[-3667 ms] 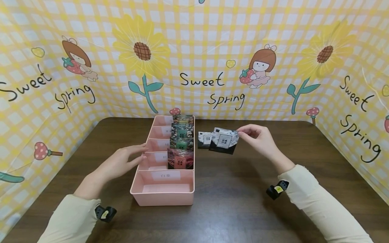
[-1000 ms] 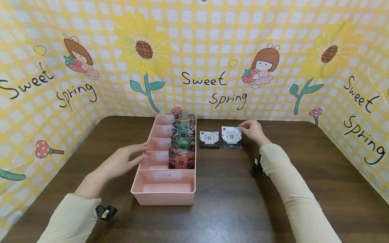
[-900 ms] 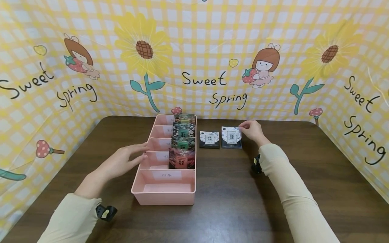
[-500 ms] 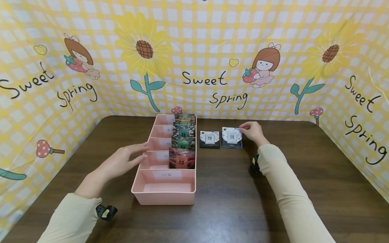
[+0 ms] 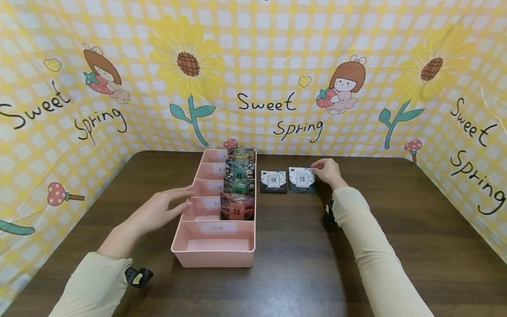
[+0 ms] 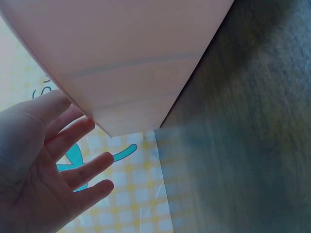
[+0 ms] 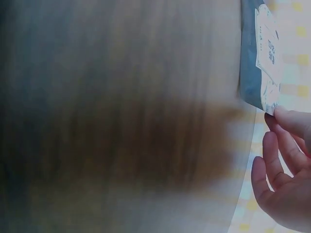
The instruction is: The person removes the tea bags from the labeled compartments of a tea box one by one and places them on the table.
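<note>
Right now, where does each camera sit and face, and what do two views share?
Head: on the head, facing forward and down at the pink box; left hand, right hand, sleeves show.
Left wrist: on that wrist, looking along the box's outer side; left hand shows.
Right wrist: on that wrist, looking across the table; right hand pinches a sachet.
Head and right wrist share that sachet.

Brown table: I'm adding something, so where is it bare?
Bare: front stretch between the pink organizer and right sleeve, and the patch from that sleeve to the cloth. Crowded: back middle, where the right hand pinches one sachet beside a second sachet.
</note>
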`<state>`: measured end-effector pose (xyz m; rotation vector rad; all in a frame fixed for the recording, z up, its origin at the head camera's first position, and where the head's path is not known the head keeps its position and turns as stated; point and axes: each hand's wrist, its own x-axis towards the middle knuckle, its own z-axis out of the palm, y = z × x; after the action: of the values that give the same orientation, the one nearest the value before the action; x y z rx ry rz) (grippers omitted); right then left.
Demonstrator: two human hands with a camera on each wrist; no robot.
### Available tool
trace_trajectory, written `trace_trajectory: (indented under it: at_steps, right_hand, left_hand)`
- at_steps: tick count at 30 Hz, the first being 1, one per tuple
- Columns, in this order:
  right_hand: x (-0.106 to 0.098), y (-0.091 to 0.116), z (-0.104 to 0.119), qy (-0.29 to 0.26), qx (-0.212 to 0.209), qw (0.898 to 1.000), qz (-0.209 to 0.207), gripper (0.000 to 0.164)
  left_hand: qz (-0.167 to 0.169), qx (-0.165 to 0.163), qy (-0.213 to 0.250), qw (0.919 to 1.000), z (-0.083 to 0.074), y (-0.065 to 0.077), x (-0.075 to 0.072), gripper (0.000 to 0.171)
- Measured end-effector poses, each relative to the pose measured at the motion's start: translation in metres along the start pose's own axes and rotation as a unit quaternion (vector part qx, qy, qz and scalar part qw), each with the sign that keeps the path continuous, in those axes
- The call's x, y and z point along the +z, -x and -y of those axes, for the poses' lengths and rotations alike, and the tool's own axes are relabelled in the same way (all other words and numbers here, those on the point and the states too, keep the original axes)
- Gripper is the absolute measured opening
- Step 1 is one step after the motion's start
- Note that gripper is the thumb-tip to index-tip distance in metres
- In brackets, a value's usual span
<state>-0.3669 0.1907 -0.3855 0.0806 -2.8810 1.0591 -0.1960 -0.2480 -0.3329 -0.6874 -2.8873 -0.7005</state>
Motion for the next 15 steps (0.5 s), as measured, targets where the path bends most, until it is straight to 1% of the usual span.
trace_trajectory:
  at_steps: [6, 15]
  right_hand:
    - [0.0017, -0.0001, -0.0001, 0.002, 0.008, 1.000, -0.005, 0.024]
    - [-0.0028, 0.0027, 0.0005, 0.002, 0.018, 1.000, 0.007, 0.025]
  left_hand:
    - [0.005, -0.007, 0.004, 1.0000, 0.0004, -0.0008, 0.0007, 0.038]
    - [-0.002, -0.003, 0.003, 1.0000, -0.0004, 0.0005, 0.0001, 0.037]
